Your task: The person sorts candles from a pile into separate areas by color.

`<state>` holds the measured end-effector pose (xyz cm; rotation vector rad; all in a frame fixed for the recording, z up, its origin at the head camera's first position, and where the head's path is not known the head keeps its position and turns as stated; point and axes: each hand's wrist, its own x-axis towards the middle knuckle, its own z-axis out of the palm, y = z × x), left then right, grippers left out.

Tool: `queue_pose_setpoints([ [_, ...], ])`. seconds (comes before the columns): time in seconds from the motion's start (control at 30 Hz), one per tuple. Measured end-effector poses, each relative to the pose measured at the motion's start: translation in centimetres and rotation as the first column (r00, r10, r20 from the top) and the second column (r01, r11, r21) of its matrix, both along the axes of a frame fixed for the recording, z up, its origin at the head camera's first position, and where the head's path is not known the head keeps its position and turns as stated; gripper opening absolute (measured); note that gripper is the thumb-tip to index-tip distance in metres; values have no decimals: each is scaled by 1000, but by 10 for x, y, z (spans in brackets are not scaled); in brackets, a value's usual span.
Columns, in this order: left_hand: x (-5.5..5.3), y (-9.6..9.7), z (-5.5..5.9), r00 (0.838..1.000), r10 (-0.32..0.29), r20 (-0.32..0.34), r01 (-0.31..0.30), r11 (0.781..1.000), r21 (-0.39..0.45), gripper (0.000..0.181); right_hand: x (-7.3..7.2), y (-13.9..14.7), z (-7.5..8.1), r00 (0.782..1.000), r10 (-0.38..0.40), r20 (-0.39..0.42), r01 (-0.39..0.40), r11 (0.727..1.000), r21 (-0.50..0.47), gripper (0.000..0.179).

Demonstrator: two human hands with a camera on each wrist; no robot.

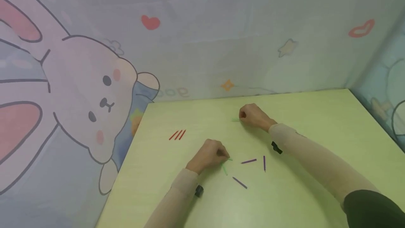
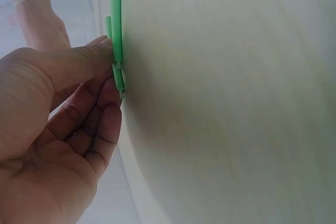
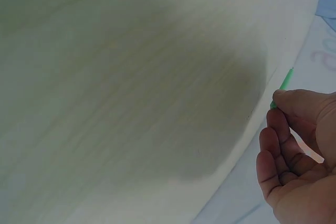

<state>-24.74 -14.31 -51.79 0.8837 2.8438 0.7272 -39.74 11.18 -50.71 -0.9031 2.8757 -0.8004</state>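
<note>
My left hand [image 1: 209, 156] is low over the middle of the table, pinching a thin green stick [image 2: 119, 80] between thumb and fingertips. Most of that stick is covered by the fingers. A second green stick [image 1: 225, 170] lies on the table just beside this hand. Farther back, near the far edge, my right hand [image 1: 254, 116] pinches another green stick [image 3: 286, 80] by one end, its other end pointing left in the head view. Three purple sticks [image 1: 249, 161] lie apart at different angles to the right of my left hand.
Three red sticks [image 1: 178, 135] lie side by side, slanted, on the left part of the pale yellow-green table [image 1: 316, 115]. Behind the table hangs a cloth backdrop [image 1: 205, 45] with a printed rabbit and hearts. A small dark device is at each wrist.
</note>
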Motion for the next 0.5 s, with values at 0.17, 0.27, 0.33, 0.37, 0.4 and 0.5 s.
queue_pose_setpoints([
  [0.17, 3, 0, -2, 1000, -3, 12, 2, 1000, 25, 8, 1, 1, -6, 1000, -7, 11, 7, 1000, -4, 10],
  [0.27, 5, 0, -2, 1000, 0, 12, 0, 999, 41, 8, 1, 0, -7, 1000, -4, -1, 4, 1000, 3, 10],
  [0.33, 4, 0, -2, 1000, 4, 11, -5, 999, 47, 8, 0, 1, -8, 1000, -3, -7, 3, 1000, 9, 9],
  [0.37, 4, 0, -2, 1000, 7, 11, -7, 999, 47, 8, -1, 1, -9, 1000, -3, -12, 3, 1000, 12, 8],
  [0.4, 3, 0, -2, 1000, 8, 11, -8, 999, 48, 8, -1, 1, -9, 1000, -2, -15, 3, 1000, 14, 8],
  [0.5, 1, 0, -2, 1000, 12, 13, -13, 999, 45, 8, -1, 1, -7, 1000, -6, -18, 6, 1000, 15, 7],
])
